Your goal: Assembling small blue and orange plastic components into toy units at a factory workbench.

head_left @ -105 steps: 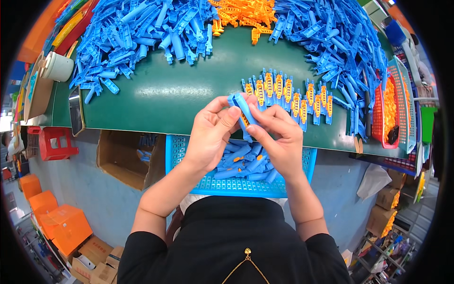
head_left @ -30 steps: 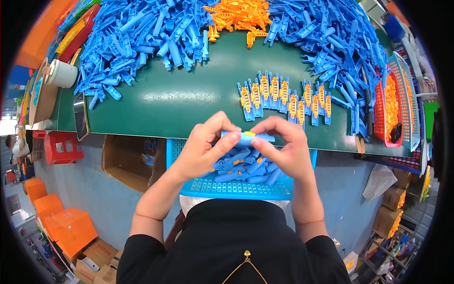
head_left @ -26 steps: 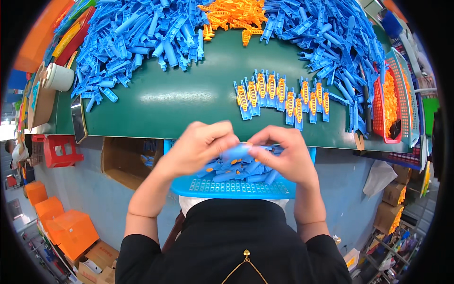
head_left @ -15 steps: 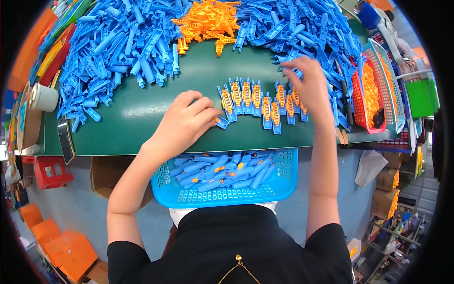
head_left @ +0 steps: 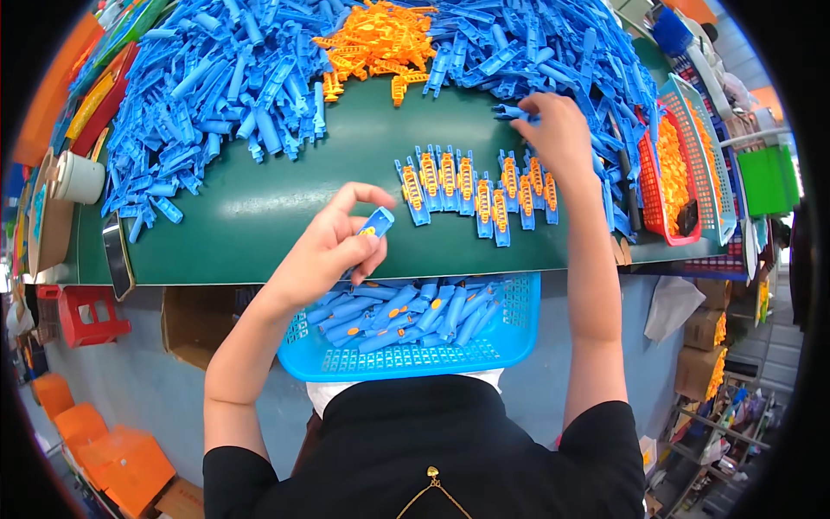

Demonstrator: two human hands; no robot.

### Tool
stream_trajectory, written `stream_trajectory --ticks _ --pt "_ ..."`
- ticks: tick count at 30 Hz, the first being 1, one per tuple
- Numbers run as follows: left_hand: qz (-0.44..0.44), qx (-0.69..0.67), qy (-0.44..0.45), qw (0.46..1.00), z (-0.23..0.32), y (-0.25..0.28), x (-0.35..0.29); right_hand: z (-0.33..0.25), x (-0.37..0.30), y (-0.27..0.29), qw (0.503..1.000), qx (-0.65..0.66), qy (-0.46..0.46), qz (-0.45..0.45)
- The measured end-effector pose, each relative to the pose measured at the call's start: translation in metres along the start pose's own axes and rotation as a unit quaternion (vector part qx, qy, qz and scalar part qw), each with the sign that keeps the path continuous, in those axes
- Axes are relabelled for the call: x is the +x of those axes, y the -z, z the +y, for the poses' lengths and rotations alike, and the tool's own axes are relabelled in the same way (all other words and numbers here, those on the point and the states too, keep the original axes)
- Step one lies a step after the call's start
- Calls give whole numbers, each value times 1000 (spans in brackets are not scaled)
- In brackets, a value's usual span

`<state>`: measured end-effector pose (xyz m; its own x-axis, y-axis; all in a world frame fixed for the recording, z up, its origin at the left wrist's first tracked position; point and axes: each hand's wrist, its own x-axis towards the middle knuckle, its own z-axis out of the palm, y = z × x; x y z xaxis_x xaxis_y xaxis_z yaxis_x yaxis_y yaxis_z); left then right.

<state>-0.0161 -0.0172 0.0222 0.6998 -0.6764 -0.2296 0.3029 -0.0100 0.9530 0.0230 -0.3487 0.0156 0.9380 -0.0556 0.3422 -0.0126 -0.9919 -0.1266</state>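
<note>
My left hand [head_left: 324,251] is closed around a blue plastic part with an orange insert [head_left: 377,222], tilted up near the table's front edge. My right hand [head_left: 562,138] pinches one end of a blue plastic part [head_left: 508,112] at the edge of the right-hand blue heap [head_left: 553,52]. Between the hands, several blue half shells with orange toothed inserts [head_left: 447,177] stand side by side in an uneven row on the green table [head_left: 285,208].
Another blue heap [head_left: 225,78] lies at the back left, with a pile of orange inserts [head_left: 380,39] between the heaps. A blue basket [head_left: 406,368] below the table edge holds closed blue pieces. A red basket [head_left: 657,182] stands right; a phone [head_left: 118,255] lies left.
My left hand has lifted and turned its blue part, drawing it left and away from the row. My right hand has shifted slightly up and now closes on a blue part.
</note>
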Motion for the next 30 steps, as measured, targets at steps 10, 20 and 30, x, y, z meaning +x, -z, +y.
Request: stream_trajectory --ticks 10,20,30 --pt "48 -220 6 974 -5 -6 0 -27 -33 14 873 484 -59 15" --pt "60 -381 -69 920 -17 -28 -6 -139 -108 14 706 696 -113 -60" --pt "53 -411 -94 905 -37 -18 -6 -139 -114 19 839 540 -56 -7"
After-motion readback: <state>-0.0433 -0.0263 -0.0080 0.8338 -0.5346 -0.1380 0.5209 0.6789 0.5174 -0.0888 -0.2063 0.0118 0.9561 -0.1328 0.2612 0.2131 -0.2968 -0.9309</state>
